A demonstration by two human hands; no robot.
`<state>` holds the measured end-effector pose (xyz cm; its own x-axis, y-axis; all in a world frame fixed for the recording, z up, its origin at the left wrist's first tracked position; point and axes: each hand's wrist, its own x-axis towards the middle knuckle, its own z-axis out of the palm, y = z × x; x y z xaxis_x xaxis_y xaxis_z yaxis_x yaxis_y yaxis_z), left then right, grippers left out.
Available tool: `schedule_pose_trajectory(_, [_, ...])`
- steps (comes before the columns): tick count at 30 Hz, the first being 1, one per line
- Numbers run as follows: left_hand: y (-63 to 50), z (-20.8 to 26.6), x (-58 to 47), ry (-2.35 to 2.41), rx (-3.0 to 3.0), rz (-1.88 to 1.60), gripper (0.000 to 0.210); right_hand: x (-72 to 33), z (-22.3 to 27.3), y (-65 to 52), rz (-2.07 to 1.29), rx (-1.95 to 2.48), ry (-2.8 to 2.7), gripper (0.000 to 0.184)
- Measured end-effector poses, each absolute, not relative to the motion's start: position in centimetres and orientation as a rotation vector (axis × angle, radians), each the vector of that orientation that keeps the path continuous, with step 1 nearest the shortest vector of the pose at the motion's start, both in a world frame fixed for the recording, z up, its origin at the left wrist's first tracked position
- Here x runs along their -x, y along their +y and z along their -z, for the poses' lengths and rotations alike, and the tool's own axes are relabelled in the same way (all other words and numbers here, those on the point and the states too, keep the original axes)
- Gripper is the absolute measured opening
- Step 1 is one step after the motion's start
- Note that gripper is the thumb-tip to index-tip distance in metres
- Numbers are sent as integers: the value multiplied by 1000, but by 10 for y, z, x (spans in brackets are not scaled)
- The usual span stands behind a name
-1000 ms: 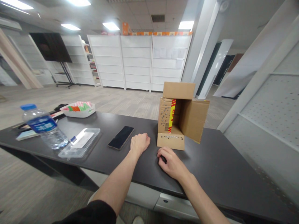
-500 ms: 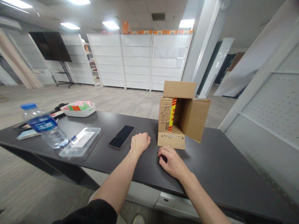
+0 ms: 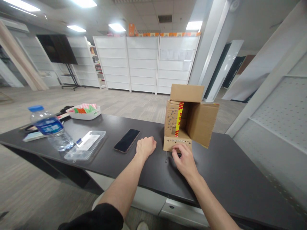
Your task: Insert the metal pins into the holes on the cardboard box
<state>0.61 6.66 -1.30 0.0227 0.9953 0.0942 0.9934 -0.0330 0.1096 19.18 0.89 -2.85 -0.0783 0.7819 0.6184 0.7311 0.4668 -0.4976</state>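
Observation:
An open cardboard box [image 3: 172, 118] with a yellow and red tape strip stands on the dark table, its opening towards me. Small round metal-looking dots show on its side and in a row along its lower front flap [image 3: 169, 145]. My right hand [image 3: 184, 159] is at that flap's near edge, fingers curled and the fingertips close together; whatever they hold is too small to see. Left of it, a thin dark rod-like piece [image 3: 166, 157] shows at the flap's edge. My left hand [image 3: 146, 147] rests on the table as a loose fist, its inside hidden.
A phone [image 3: 126, 140] lies left of my left hand. Farther left are a clear plastic case [image 3: 93, 148] with a paper label, a water bottle [image 3: 54, 129] and a white tray [image 3: 92, 115] with colourful packets. The table [image 3: 230, 179] ends beside a perforated panel at right.
My right hand has moved up and slightly right to the box's lower flap. The thin dark piece shows beside it now. My left hand stays in place; the view has shifted slightly.

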Motion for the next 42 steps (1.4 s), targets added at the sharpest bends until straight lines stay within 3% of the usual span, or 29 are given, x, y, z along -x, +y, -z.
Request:
schedule_pose_trajectory(22, [66, 12, -6, 2178, -2213, -204, 41, -184, 25, 45, 308, 1634, -1773, 14])
schedule_pose_trajectory(42, [65, 11, -7, 2188, -2208, -215, 39, -176, 14, 46, 315, 1700, -1814, 4])
